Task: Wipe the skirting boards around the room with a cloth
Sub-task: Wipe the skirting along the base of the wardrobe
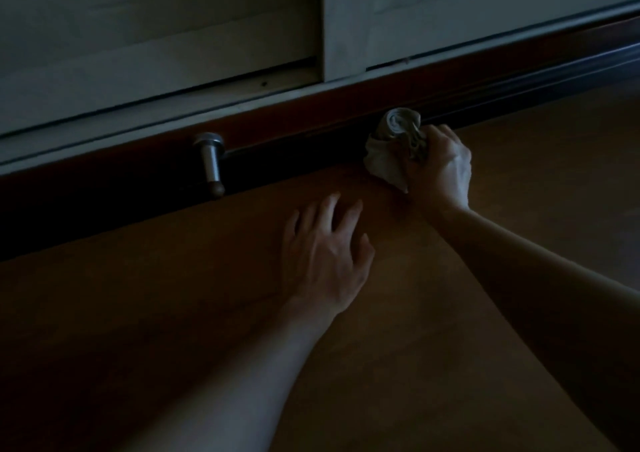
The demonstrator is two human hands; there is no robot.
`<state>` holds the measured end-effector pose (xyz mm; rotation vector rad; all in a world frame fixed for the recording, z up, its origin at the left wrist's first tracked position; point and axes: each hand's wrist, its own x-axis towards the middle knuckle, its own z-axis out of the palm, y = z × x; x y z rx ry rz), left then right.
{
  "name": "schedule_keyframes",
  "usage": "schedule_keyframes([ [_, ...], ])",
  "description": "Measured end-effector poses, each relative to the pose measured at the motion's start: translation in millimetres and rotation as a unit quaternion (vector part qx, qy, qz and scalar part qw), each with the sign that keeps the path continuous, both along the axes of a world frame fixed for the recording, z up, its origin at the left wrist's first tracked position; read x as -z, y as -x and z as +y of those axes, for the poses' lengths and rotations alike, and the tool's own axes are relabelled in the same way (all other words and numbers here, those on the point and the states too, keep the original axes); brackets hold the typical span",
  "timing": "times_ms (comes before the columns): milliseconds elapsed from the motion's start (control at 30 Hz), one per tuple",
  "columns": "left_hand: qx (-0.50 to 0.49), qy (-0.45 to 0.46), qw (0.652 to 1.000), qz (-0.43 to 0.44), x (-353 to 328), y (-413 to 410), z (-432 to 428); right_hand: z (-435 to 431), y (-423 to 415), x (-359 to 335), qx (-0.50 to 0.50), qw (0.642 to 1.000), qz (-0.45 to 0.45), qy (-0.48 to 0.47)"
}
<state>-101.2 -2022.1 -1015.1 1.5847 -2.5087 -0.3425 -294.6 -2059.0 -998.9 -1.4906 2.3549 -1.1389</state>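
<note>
Two bare hands reach toward the middle of the dim frame. The right hand (440,167) grasps a crumpled pale cloth (388,153) and holds it against the dark skirting board (121,205), right of centre. The left hand (325,261) is released, its fingers spread over the wooden floor (156,313). A metal door stop (210,160) juts out at centre left.

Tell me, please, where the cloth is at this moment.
In the head view the cloth is right of centre, bunched in the right hand against the dark skirting board, to the right of the metal door stop.
</note>
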Motion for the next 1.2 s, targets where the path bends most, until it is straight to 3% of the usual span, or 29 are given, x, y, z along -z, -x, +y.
schedule_keyframes([
  [167, -0.029, 0.008, 0.999, -0.013, 19, 21, 0, 2, 34, -2, 0.014, 1.000, -0.003, -0.006],
  [333, -0.034, 0.016, 0.999, -0.030, 17, 24, 0, 1, 24, -2, -0.062, 0.998, 0.013, -0.006],
  [533, -0.036, 0.015, 0.999, -0.029, 16, 25, 1, 2, 35, 3, 0.033, 0.999, -0.030, 0.027],
  [933, -0.042, 0.032, 0.998, -0.027, 18, 26, 1, 1, 30, 5, -0.002, 0.999, -0.033, 0.034],
  [1100, -0.036, 0.025, 0.999, -0.032, 17, 26, 0, 3, 33, 2, 0.048, 0.997, -0.061, 0.029],
  [1200, -0.038, 0.028, 0.998, -0.035, 15, 27, 0, 2, 20, -1, -0.008, 0.999, -0.045, 0.005],
])
